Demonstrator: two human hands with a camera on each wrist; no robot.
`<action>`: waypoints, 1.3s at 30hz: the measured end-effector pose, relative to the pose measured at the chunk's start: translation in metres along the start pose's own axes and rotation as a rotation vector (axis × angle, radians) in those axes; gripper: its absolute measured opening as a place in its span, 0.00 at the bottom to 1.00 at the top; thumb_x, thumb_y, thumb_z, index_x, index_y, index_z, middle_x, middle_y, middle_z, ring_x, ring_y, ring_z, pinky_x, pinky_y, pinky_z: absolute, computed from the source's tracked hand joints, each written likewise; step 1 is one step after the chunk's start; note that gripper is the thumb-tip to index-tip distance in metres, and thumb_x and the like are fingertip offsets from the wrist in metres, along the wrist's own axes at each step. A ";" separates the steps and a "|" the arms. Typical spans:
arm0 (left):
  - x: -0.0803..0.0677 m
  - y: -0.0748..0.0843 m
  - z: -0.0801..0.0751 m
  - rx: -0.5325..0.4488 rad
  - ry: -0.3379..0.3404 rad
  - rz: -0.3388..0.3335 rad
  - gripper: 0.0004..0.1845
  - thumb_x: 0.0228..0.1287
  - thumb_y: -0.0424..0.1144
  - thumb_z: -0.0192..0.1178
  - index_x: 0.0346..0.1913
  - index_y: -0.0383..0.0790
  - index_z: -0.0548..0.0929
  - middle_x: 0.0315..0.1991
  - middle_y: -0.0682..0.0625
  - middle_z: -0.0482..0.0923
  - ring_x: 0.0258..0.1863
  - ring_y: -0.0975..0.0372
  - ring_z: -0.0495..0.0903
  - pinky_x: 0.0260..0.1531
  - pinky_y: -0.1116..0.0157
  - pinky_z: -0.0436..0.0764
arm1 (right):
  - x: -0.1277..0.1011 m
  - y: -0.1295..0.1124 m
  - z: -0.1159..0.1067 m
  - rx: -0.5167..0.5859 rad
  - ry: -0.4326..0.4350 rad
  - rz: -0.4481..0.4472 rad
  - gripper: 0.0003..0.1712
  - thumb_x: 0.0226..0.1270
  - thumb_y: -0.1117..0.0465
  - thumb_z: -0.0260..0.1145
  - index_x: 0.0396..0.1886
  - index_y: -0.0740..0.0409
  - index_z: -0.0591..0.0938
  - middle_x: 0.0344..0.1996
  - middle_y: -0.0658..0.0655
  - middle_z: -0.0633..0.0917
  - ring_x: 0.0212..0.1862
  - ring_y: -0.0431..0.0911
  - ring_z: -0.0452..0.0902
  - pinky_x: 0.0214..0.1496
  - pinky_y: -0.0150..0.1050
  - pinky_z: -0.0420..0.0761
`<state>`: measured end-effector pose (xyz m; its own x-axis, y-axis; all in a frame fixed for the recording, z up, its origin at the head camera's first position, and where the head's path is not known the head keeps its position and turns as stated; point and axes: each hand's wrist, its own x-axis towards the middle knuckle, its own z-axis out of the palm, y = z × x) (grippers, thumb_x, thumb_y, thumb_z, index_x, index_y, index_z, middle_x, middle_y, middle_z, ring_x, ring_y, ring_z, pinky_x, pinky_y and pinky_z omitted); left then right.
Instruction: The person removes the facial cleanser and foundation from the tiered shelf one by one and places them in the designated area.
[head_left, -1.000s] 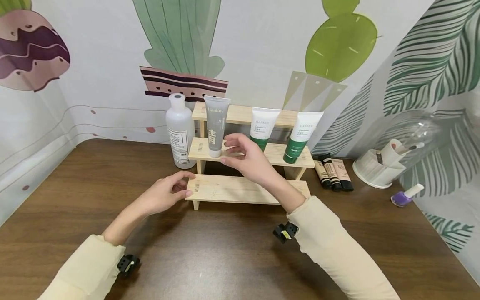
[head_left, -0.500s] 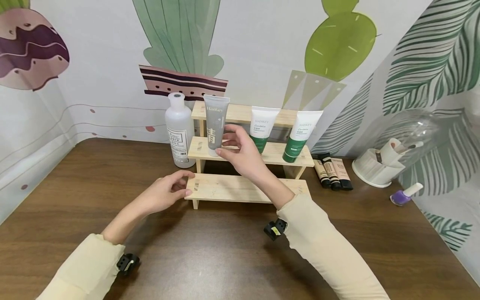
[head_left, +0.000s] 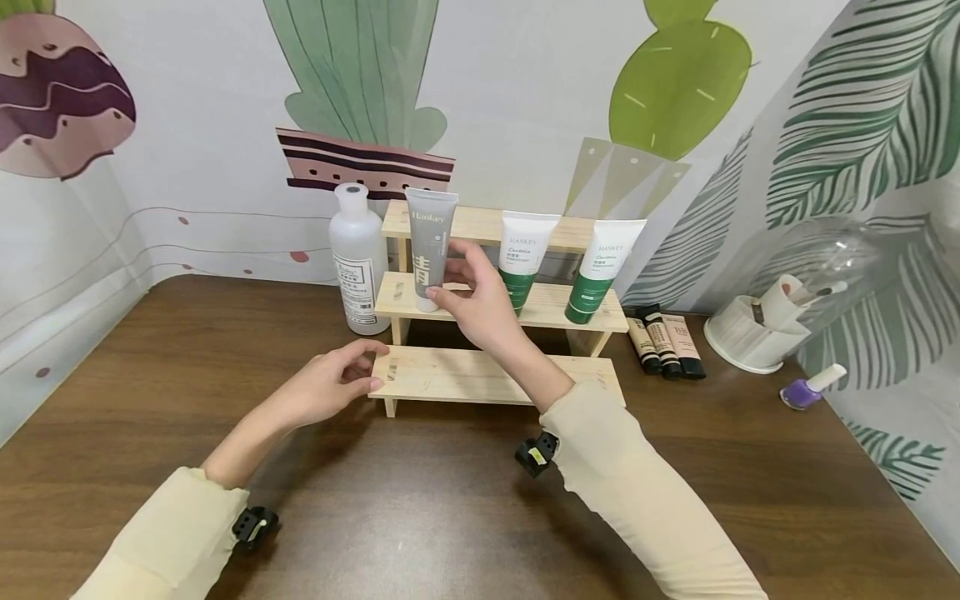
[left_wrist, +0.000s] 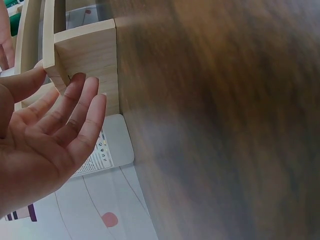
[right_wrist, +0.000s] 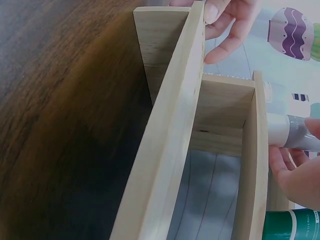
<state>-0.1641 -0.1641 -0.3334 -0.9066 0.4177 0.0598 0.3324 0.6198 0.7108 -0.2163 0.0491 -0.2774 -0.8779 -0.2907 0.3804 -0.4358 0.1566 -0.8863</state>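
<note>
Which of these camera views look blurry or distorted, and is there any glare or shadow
Head view: sharp, evenly lit, wide-angle bend at the edges, soft shadows under the wooden shelf, reflections on the clear dome. Left wrist view: the table is smeared with blur. Right wrist view: dim and soft, the table's near corner dark.

A three-step pale wooden rack (head_left: pixel 495 375) is standing on the dark wooden table (head_left: pixel 420 517) before me; a grey squeeze tube (head_left: pixel 430 250) is standing at the left end of its middle step, with two white-and-green squeeze tubes (head_left: pixel 558 267) standing to its right; a tall frosted white bottle (head_left: pixel 358 260) is standing on the table just left of the rack; my right hand (head_left: pixel 474 304) is reaching over the lowest step to the grey tube; my left hand (head_left: pixel 330 387) is resting at the lowest step's left end; three small beige tubes (head_left: pixel 666 343) are lying right of the rack; farther right a round white holder (head_left: pixel 753 333) is sitting, with a purple nail-polish bottle (head_left: pixel 810 388) lying before it.
</note>
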 end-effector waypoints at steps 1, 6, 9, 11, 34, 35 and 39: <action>0.000 0.000 0.000 -0.001 0.001 -0.001 0.19 0.62 0.33 0.57 0.56 0.34 0.70 0.36 0.46 0.80 0.33 0.61 0.77 0.33 0.61 0.72 | 0.000 0.000 0.000 -0.004 0.002 0.000 0.30 0.57 0.74 0.63 0.60 0.59 0.66 0.46 0.63 0.79 0.46 0.48 0.75 0.45 0.38 0.75; 0.000 0.001 -0.001 -0.007 0.000 -0.005 0.19 0.62 0.33 0.57 0.56 0.34 0.70 0.36 0.46 0.80 0.33 0.61 0.77 0.34 0.61 0.72 | 0.001 -0.001 0.002 -0.024 0.021 0.011 0.30 0.58 0.73 0.63 0.60 0.59 0.66 0.45 0.63 0.80 0.47 0.48 0.75 0.43 0.38 0.76; 0.000 0.001 -0.001 -0.008 0.000 -0.005 0.19 0.62 0.33 0.57 0.56 0.35 0.70 0.37 0.46 0.80 0.34 0.60 0.77 0.34 0.61 0.72 | 0.001 -0.003 0.003 -0.046 0.034 0.022 0.29 0.58 0.72 0.64 0.59 0.58 0.67 0.44 0.62 0.80 0.45 0.49 0.76 0.40 0.38 0.77; 0.000 0.001 0.000 -0.008 0.001 -0.005 0.19 0.62 0.33 0.57 0.56 0.35 0.70 0.37 0.46 0.80 0.34 0.60 0.77 0.34 0.61 0.72 | 0.000 -0.003 0.003 -0.056 0.039 0.026 0.29 0.58 0.71 0.64 0.59 0.58 0.67 0.43 0.62 0.80 0.44 0.49 0.76 0.39 0.38 0.77; 0.000 0.001 0.000 0.016 -0.004 -0.007 0.19 0.62 0.34 0.57 0.56 0.35 0.70 0.37 0.46 0.80 0.34 0.61 0.77 0.34 0.61 0.72 | -0.016 -0.013 -0.005 -0.120 -0.029 0.000 0.29 0.53 0.71 0.68 0.55 0.55 0.68 0.35 0.57 0.81 0.39 0.45 0.76 0.43 0.39 0.76; 0.000 0.001 0.000 0.016 -0.004 -0.009 0.19 0.62 0.34 0.57 0.56 0.35 0.70 0.37 0.47 0.80 0.33 0.61 0.77 0.34 0.61 0.72 | -0.017 -0.013 -0.006 -0.123 -0.034 0.001 0.30 0.53 0.70 0.68 0.55 0.55 0.68 0.35 0.57 0.82 0.39 0.44 0.76 0.43 0.40 0.76; 0.000 0.001 0.000 0.019 -0.006 -0.010 0.20 0.62 0.34 0.57 0.56 0.35 0.70 0.36 0.47 0.79 0.33 0.61 0.77 0.34 0.61 0.71 | -0.022 -0.014 -0.010 -0.137 -0.065 0.006 0.30 0.53 0.70 0.68 0.55 0.55 0.68 0.36 0.57 0.82 0.38 0.45 0.77 0.43 0.42 0.76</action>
<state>-0.1637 -0.1637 -0.3322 -0.9083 0.4156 0.0485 0.3283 0.6361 0.6983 -0.1931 0.0631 -0.2708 -0.8680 -0.3489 0.3534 -0.4575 0.2847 -0.8424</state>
